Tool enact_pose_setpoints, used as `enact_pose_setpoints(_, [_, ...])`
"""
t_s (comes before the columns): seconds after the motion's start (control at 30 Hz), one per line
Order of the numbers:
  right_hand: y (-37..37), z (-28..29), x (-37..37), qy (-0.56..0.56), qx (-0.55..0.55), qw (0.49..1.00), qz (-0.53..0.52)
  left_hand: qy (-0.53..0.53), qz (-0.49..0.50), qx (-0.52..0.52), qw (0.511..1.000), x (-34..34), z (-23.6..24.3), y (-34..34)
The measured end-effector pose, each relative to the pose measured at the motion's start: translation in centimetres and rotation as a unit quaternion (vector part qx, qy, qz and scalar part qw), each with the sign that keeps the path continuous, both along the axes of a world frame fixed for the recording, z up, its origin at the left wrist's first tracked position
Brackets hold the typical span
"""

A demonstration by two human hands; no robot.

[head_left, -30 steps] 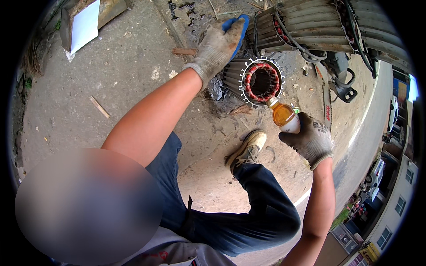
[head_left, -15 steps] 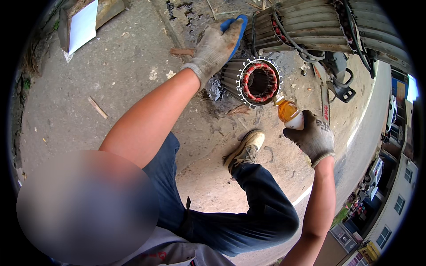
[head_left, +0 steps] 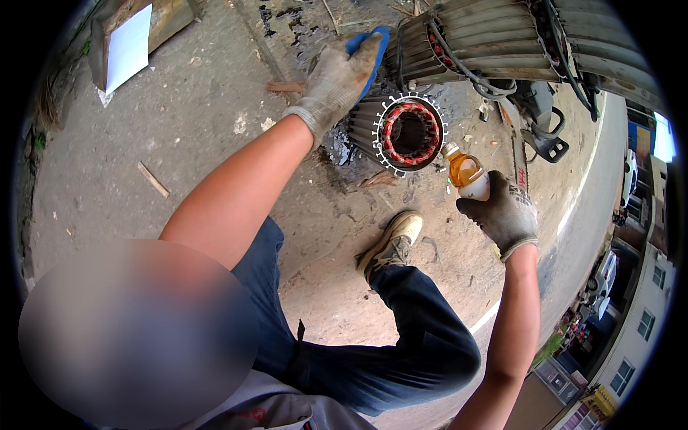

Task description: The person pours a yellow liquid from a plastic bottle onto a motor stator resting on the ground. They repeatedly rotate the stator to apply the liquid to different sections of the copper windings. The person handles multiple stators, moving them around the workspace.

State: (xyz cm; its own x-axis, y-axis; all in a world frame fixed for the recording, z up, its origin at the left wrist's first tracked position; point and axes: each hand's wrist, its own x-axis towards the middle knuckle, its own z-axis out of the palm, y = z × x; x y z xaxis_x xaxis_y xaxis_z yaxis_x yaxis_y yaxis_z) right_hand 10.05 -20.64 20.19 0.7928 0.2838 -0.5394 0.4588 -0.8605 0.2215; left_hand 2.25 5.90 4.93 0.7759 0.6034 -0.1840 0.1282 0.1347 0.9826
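Note:
My right hand [head_left: 505, 215], in a grey glove, grips a small clear plastic bottle [head_left: 466, 172] of amber liquid with a pale label. The bottle tilts, its whitish neck close to the rim of a motor stator [head_left: 364, 132]. This finned metal cylinder lies on the ground, its open round end showing a ring of red-and-white windings [head_left: 390, 136]. Above its far side is my left hand [head_left: 344, 75], in a light grey glove with a blue palm. The left fingers look curled together; what they hold, if anything, is hidden.
Larger finned motor housings [head_left: 494, 43] with cables lie at the upper right. A chainsaw [head_left: 537, 118] rests beside them. Dark wet stains and wood scraps [head_left: 287, 87] surround the stator. A white sheet [head_left: 129, 50] is at the upper left. My shoe [head_left: 394, 240] stands near the bottle.
The bottle's neck has drawn slightly away from the stator's rim, leaving a small gap. The whole view has shifted a little; my left hand keeps its place beside the stator.

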Motion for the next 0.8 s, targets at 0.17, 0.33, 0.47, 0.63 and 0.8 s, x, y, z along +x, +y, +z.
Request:
enact_pose_setpoints(0.17, [0.4,-0.2,0.7,-0.001,0.005,1.000,-0.015,0.015,-0.004,0.013,1.000,0.0,0.4,-0.2])
enact_pose_setpoints(0.33, [0.6,-0.7,1.3,-0.008,0.012,1.000,-0.004,0.034,-0.023,0.008,0.999,0.0,0.4,0.2])
enact_pose_setpoints(0.47, [1.0,-1.1,1.3,-0.047,0.031,0.998,0.041,0.044,-0.008,0.017,0.999,0.1,0.3,-0.2])
enact_pose_setpoints(0.63, [2.2,-1.1,1.9,-0.024,0.003,1.000,0.008,0.039,-0.008,0.016,0.999,0.1,0.7,-0.1])
enact_pose_setpoints(0.8, [2.4,-1.0,1.9,-0.042,0.006,0.998,0.039,0.031,0.007,0.009,0.999,0.3,0.2,-0.3])
